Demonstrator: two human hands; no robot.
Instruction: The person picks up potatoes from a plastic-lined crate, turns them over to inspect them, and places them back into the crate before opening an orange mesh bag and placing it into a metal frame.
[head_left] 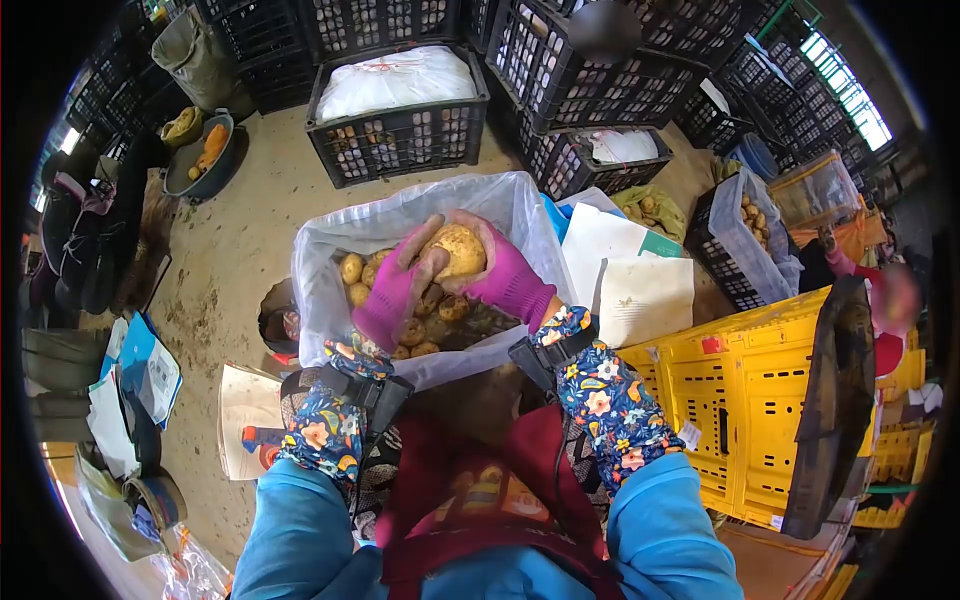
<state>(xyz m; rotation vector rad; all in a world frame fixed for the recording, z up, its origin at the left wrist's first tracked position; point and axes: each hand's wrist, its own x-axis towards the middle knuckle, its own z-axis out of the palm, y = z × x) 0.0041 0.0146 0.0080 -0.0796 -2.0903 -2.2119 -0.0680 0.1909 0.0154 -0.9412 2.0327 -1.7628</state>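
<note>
Floral cuffs (325, 430) lie nearest. One large potato (458, 250) is held between left hand (398, 288) and right hand (508, 280), with the fingers of both closed around it, above the lined crate (330, 240) of smaller potatoes (352, 268). Its long axis is laid left to right, and neither hand is nearer.

Packed-earth floor (225, 260), dusty and scuffed. Centre: plastic-lined crate (320, 260) of potatoes (352, 270) standing on it. Behind: black crate (400, 145) with white sack inside, more black crates stacked beside. Upper left: round basin (190, 185) holding orange pieces. Right: yellow crate (745, 400), white sheets (640, 295) just beside. Farther right: second lined crate (735, 260), potatoes inside. Left edge: blue-white bags (150, 370). Printed paper (245, 410) flat near centre crate.
</note>
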